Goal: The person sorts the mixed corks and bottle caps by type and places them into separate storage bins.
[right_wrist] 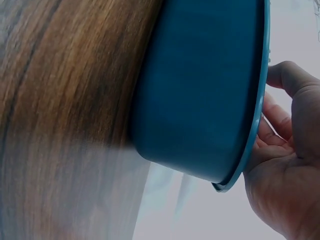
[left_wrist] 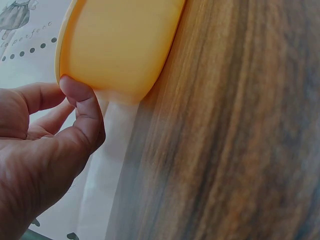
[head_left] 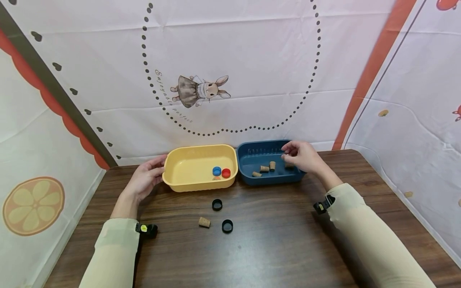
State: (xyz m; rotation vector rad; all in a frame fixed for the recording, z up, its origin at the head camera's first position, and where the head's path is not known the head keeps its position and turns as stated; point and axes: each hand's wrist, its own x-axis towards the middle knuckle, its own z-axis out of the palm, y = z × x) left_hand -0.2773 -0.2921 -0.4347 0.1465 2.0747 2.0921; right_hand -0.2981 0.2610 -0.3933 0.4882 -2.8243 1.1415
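I have the right hand (head_left: 302,158) over the blue oblong plastic basket's (head_left: 266,181) right end, thumb and forefinger apart, a tan cork stopper (head_left: 289,165) just below. One loose tapered cork (head_left: 204,222) lies on the brown wooden table (head_left: 273,248), long axis crosswise, nearer the left hand (head_left: 145,176); the basket's front wall stands between it and the right, two round black caps (head_left: 217,205) near it. The left touches the yellow oblong tray's (head_left: 191,164) left end; I can't tell whether it pinches
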